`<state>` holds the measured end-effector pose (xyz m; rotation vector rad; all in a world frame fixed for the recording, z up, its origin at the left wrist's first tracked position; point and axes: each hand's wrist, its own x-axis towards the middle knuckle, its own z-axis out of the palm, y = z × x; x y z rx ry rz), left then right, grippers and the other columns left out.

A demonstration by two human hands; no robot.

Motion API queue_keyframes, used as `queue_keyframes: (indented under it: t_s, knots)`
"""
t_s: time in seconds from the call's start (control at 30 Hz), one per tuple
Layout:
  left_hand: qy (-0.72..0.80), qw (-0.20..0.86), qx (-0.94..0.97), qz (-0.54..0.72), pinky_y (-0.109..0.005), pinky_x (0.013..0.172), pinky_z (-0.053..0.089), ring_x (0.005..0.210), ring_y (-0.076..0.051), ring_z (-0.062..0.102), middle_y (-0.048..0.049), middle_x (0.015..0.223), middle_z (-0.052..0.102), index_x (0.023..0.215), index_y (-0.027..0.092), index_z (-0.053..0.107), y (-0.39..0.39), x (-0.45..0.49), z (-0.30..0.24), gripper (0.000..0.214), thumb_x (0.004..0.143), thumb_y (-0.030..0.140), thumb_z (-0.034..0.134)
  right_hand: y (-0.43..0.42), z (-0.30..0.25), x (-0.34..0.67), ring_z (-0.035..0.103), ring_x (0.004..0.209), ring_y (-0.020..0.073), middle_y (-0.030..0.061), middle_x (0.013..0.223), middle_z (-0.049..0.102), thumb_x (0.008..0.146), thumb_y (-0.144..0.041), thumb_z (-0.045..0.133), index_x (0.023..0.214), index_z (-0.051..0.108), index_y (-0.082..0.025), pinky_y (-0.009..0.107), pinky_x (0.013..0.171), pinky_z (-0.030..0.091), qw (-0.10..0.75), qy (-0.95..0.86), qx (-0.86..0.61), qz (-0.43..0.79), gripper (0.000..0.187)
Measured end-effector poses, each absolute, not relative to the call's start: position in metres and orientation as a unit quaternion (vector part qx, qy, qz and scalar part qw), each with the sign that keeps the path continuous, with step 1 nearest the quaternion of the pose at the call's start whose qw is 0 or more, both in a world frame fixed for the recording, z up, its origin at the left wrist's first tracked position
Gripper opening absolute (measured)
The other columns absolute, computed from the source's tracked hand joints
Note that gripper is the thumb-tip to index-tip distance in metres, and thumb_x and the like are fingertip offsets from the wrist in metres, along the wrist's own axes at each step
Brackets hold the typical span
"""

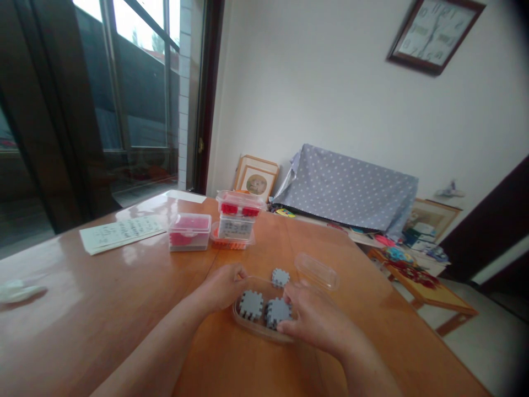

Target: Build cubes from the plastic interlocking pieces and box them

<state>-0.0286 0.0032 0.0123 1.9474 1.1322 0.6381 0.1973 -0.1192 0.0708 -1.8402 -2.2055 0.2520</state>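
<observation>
A clear plastic container (264,333) sits on the table in front of me, with two grey toothed-edge puzzle tiles or stacks of them inside: a left one (250,304) and a right one (276,312). My left hand (223,288) is at the container's left rim, thumb and fingers closed on it. My right hand (316,313) reaches in from the right, its thumb and fingers around the right grey stack. Just beyond the container lies another grey toothed tile (280,277). A clear lid (317,270) rests on the table to the right.
Farther back stand a pink-filled clear box (190,232) and stacked containers (236,220) with red and orange pieces. Written sheets (124,232) lie at left, near a crumpled white item (19,291). Beyond the wooden table's right edge is a low bench (448,298).
</observation>
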Motion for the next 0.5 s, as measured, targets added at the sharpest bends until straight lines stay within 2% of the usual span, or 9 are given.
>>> queue_keyframes:
  t_s: [0.13, 0.27, 0.33, 0.4, 0.5]
  knots:
    - [0.449, 0.389, 0.765, 0.249, -0.024, 0.052, 0.03, 0.062, -0.016, 0.058, -0.0008, 0.069, 0.066, 0.084, 0.018, 0.062, 0.003, -0.028, 0.013, 0.015, 0.077, 0.03, 0.056, -0.121, 0.074, 0.2, 0.057, 0.077, 0.0213, 0.0019, 0.085, 0.065, 0.063, -0.036, 0.083, 0.084, 0.063, -0.025, 0.029, 0.062, 0.032, 0.146, -0.752, -0.634, 0.107, 0.031]
    - [0.448, 0.381, 0.77, 0.248, -0.024, 0.051, 0.03, 0.062, -0.016, 0.058, -0.0007, 0.068, 0.065, 0.083, 0.017, 0.061, 0.004, -0.028, 0.014, 0.02, 0.08, 0.036, 0.055, -0.11, 0.075, 0.212, 0.057, 0.071, 0.0179, -0.0004, 0.076, 0.065, 0.081, -0.033, 0.066, 0.079, 0.062, -0.024, 0.028, 0.063, 0.034, 0.195, -0.734, -0.641, 0.111, 0.01]
    - [0.449, 0.376, 0.772, 0.248, -0.024, 0.051, 0.03, 0.062, -0.016, 0.057, -0.0005, 0.068, 0.064, 0.082, 0.017, 0.061, 0.004, -0.028, 0.014, 0.022, 0.08, 0.038, 0.056, -0.096, 0.067, 0.224, 0.058, 0.072, 0.0176, -0.0003, 0.076, 0.066, 0.085, -0.031, 0.059, 0.078, 0.061, -0.024, 0.028, 0.065, 0.037, 0.254, -0.707, -0.654, 0.09, 0.011]
    - [0.447, 0.373, 0.774, 0.25, -0.024, 0.052, 0.03, 0.062, -0.015, 0.057, -0.0004, 0.068, 0.064, 0.082, 0.017, 0.062, 0.003, -0.028, 0.014, 0.024, 0.08, 0.04, 0.056, -0.079, 0.051, 0.237, 0.06, 0.077, 0.0186, 0.0007, 0.079, 0.066, 0.085, -0.034, 0.059, 0.081, 0.062, -0.023, 0.029, 0.07, 0.041, 0.316, -0.673, -0.665, 0.077, 0.011]
    - [0.445, 0.38, 0.77, 0.255, -0.024, 0.052, 0.03, 0.062, -0.015, 0.056, -0.0007, 0.068, 0.064, 0.082, 0.017, 0.062, 0.003, -0.029, 0.014, 0.029, 0.081, 0.045, 0.057, -0.056, 0.018, 0.251, 0.063, 0.086, 0.0206, 0.0043, 0.092, 0.069, 0.082, -0.039, 0.062, 0.104, 0.065, -0.021, 0.032, 0.078, 0.047, 0.373, -0.626, -0.668, 0.151, 0.028]
